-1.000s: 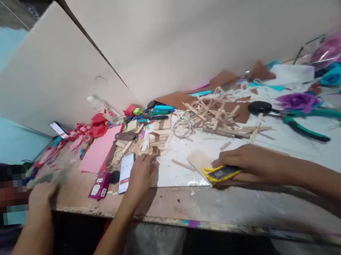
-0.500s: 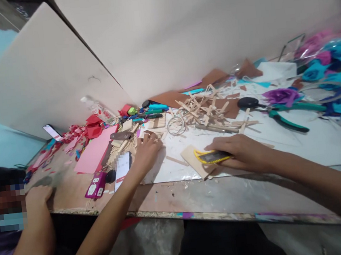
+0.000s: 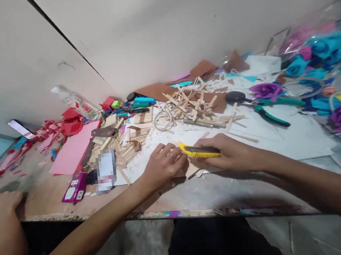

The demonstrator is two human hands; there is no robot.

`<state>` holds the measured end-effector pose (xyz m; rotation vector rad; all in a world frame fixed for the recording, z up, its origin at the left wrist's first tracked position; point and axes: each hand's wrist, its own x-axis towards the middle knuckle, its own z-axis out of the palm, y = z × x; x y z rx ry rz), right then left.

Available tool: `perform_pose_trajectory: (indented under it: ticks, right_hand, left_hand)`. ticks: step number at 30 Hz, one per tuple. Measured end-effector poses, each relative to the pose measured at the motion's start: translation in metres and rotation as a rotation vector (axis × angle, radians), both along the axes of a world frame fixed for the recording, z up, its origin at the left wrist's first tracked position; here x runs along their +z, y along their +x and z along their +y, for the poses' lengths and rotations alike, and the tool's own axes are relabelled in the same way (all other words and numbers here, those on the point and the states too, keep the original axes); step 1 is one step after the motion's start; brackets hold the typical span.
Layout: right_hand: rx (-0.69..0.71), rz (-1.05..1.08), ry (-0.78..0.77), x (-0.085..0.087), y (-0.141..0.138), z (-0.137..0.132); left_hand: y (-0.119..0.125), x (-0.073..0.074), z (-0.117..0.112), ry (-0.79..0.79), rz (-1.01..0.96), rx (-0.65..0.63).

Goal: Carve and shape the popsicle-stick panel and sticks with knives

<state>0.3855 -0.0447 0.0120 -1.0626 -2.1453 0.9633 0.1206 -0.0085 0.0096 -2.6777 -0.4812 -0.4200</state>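
Note:
My right hand is wrapped round a yellow box cutter, whose front end points left toward my other hand. My left hand has its fingers curled down beside the cutter's tip; whatever they hold is hidden beneath them. Under both hands lies a small wooden board, mostly covered. To the left of my left hand spreads a heap of flat wooden sticks. Behind the hands is a tangled pile of thin wooden sticks, next to a clear ring of tape.
Green-handled pliers and a purple paper flower lie at the right. Pink paper, a magenta device and a phone are on the left. Another person's arm rests at the left edge.
My left hand has come from the stick heap to the small board, beside the cutter. My right hand keeps hold of the box cutter. The view has turned slightly right.

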Motion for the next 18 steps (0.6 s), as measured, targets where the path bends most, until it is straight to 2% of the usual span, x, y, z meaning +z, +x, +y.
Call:
perform_pose_trajectory:
  ticks: [2, 4, 5, 6, 8, 10, 13, 16, 18]
  right_hand:
    - [-0.099, 0.024, 0.048, 0.002, 0.004, 0.002]
    - [-0.267, -0.023, 0.138, 0.002, 0.010, 0.006]
    - [-0.334, -0.064, 0.171, 0.001, 0.012, 0.008]
    - [-0.380, -0.108, 0.193, -0.001, 0.014, 0.010]
    - [-0.402, -0.194, 0.208, -0.007, 0.017, 0.013]
    - [-0.367, -0.260, 0.215, -0.015, 0.016, 0.014]
    - [-0.326, -0.346, 0.259, -0.024, 0.014, 0.014]
    - [-0.347, -0.394, 0.278, -0.025, 0.013, 0.015]
    - [-0.367, -0.383, 0.274, -0.023, 0.013, 0.017]
  left_hand:
    - [0.001, 0.001, -0.009, -0.050, -0.001, 0.030]
    - [-0.002, 0.005, -0.020, -0.119, -0.013, 0.110]
    - [-0.004, 0.007, -0.026, -0.209, -0.003, 0.175]
    - [-0.007, 0.009, -0.031, -0.293, 0.042, 0.225]
    - [-0.010, 0.009, -0.039, -0.382, 0.094, 0.245]
    - [-0.011, 0.006, -0.040, -0.428, 0.102, 0.209]
    - [-0.010, 0.003, -0.029, -0.488, 0.080, 0.071]
    - [-0.007, 0.002, -0.015, -0.531, 0.035, -0.056]
    - [-0.007, 0.000, -0.007, -0.526, -0.030, -0.097]
